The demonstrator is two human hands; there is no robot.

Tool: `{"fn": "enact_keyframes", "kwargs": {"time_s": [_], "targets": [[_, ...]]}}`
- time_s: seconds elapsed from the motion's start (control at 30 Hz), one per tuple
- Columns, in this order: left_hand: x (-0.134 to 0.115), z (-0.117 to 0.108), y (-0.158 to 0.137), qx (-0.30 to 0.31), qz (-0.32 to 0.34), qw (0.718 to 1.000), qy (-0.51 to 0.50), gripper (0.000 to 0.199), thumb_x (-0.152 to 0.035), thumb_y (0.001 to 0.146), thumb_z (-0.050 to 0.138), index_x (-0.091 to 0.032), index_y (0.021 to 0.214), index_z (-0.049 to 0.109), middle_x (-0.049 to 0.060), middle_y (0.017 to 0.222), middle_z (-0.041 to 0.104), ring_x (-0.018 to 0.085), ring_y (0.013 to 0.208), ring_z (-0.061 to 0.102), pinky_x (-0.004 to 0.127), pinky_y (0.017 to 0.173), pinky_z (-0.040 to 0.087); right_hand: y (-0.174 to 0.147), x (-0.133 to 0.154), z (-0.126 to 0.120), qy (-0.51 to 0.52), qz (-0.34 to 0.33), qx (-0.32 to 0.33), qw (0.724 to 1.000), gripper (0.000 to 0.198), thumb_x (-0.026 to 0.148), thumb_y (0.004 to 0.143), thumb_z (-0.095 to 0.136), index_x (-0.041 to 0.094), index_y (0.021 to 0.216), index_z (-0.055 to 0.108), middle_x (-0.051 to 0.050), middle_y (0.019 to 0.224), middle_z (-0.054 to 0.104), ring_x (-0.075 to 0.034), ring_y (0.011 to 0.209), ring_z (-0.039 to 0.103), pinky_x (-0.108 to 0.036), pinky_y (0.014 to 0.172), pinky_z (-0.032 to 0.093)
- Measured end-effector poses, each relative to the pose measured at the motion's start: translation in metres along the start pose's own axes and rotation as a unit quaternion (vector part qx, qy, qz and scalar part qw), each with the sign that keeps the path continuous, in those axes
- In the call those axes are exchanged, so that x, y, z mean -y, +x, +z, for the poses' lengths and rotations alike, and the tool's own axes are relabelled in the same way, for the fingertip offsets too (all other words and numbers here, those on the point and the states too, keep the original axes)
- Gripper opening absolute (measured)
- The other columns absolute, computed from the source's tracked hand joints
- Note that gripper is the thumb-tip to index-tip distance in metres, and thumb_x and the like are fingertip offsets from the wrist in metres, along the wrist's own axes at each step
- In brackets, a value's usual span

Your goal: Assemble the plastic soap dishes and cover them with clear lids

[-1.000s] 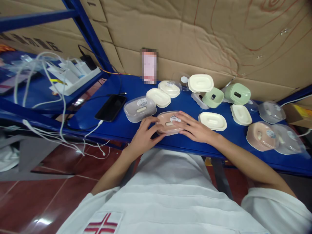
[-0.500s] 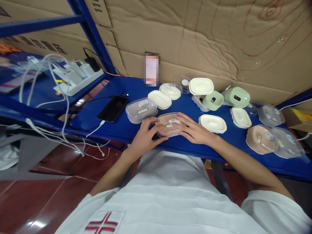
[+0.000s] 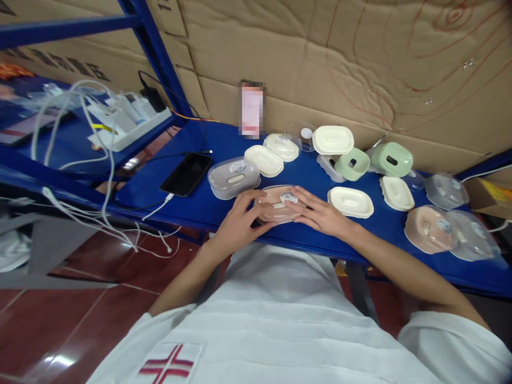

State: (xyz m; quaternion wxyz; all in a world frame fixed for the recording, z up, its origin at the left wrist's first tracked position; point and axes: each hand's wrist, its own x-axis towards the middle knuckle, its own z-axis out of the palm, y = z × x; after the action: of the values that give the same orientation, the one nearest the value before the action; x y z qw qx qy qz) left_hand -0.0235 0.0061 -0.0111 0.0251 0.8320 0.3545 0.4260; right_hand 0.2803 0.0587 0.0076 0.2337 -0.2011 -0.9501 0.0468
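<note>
In front of my body at the blue shelf's edge sits a pink oval lidded box (image 3: pixel 274 196), its clear lid bearing a round printed sticker. My left hand (image 3: pixel 240 221) curls round its left end, with the thumb along the near side. From the right, my right hand (image 3: pixel 320 213) grips the other end, fingers lying over the lid beside the sticker. A grey box with a clear lid (image 3: pixel 234 177) stands just left of the pink one. Cream oval piece (image 3: pixel 351 202) lies to the right of my right hand.
A black phone (image 3: pixel 186 174) with a white cable lies on the left. Behind are cream pieces (image 3: pixel 264 160) and green boxes (image 3: pixel 392 159). Another pink box (image 3: pixel 430 228) and clear covers (image 3: pixel 472 234) occupy the right end. A phone with a blurred screen (image 3: pixel 252 110) leans on the cardboard.
The view has shifted slightly. Both hands stay on the pink box; the right fingers have shifted a little over the lid.
</note>
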Motion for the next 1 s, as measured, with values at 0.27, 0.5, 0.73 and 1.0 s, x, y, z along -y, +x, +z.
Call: {"fn": "enact_keyframes", "kwargs": {"time_s": [0.27, 0.5, 0.73, 1.0], "targets": [[0.001, 0.000, -0.001, -0.015, -0.010, 1.000, 0.005, 0.039, -0.038, 0.093, 0.086, -0.023, 0.121, 0.064, 0.013, 0.134, 0.061, 0.029, 0.127, 0.063, 0.049, 0.111, 0.056, 0.003, 0.004, -0.002, -0.003, -0.007, 0.000, 1.000, 0.079, 0.025, 0.109, 0.062, 0.037, 0.176, 0.020, -0.008, 0.180, 0.032, -0.033, 0.167, 0.027, -0.059, 0.132, 0.042], [-0.004, -0.004, 0.001, 0.000, -0.011, 1.000, 0.026, 0.030, -0.035, 0.098, 0.080, -0.023, 0.119, 0.063, 0.013, 0.133, 0.060, 0.029, 0.129, 0.062, 0.048, 0.111, 0.056, 0.002, 0.007, -0.005, 0.005, 0.011, 0.023, 1.000, 0.068, 0.031, 0.110, 0.062, 0.032, 0.173, 0.036, -0.010, 0.177, 0.039, -0.033, 0.166, 0.032, -0.058, 0.133, 0.040], [-0.008, -0.031, -0.018, 0.003, -0.041, 0.994, 0.098, 0.030, -0.028, 0.098, 0.078, -0.022, 0.121, 0.061, 0.014, 0.133, 0.061, 0.031, 0.129, 0.063, 0.046, 0.110, 0.058, 0.041, -0.026, -0.013, 0.030, 0.057, -0.029, 0.998, 0.053, 0.030, 0.117, 0.038, 0.025, 0.170, 0.042, -0.012, 0.166, 0.056, -0.027, 0.158, 0.048, -0.057, 0.130, 0.043], [0.007, -0.054, -0.041, -0.035, -0.088, 0.980, 0.173, 0.037, -0.032, 0.096, 0.080, -0.022, 0.125, 0.060, 0.015, 0.135, 0.062, 0.033, 0.129, 0.065, 0.049, 0.108, 0.060, 0.087, -0.044, 0.007, -0.071, 0.072, 0.102, 0.990, 0.052, 0.039, 0.109, 0.058, 0.011, 0.153, 0.059, -0.023, 0.141, 0.070, -0.038, 0.133, 0.065, -0.059, 0.119, 0.048]]}}
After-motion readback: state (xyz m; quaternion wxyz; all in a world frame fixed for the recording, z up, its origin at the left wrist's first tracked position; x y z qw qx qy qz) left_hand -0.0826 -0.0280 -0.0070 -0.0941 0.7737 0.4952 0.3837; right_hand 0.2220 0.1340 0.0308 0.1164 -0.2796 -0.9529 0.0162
